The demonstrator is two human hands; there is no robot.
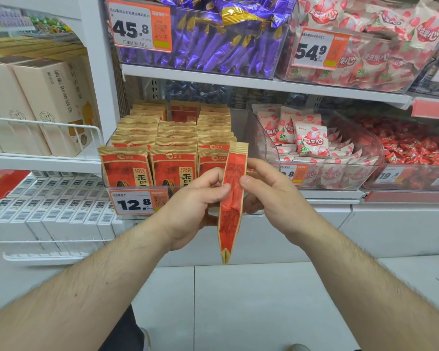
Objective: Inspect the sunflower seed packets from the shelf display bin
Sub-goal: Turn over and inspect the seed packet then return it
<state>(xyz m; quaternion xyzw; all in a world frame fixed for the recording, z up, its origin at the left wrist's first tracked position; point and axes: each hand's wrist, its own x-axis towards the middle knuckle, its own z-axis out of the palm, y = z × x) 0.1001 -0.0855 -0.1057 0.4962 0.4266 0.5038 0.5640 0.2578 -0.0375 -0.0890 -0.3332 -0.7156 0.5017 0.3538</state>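
We are pinching one seed packet (232,198) edge-on between left hand (195,209) and right hand (271,191), each grip closed on it, before the display bin (137,183).

One red-and-tan sunflower seed packet (232,198) is held upright and edge-on in front of the clear display bin (260,150) — in which matching packets (173,145) are stacked upright in rows.

bright, even light | sharp centre — edges bowed | glare on purple wrappers (208,44)

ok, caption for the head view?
Both hands hold one sunflower seed packet edge-on before its display bin.
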